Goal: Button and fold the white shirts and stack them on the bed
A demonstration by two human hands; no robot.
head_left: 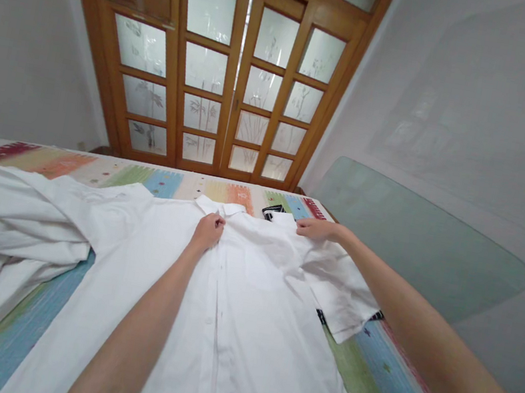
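A white button-up shirt lies spread front side up on a striped cloth, collar at the far end and button placket running toward me. My left hand is closed on the shirt just below its collar, fingers curled at the top of the placket. Farther right, my right hand pinches the white fabric near the shoulder, by the short sleeve. That sleeve is creased and lies under my right forearm. Beyond the shoulder, a black-and-white patterned piece shows in part; what it belongs to is hidden.
More bunched white fabric lies at the left, against the shirt's other sleeve. The multicoloured striped cloth covers the surface beneath. A pale green glass-like panel leans on the right wall. Wooden doors with glass panes stand behind.
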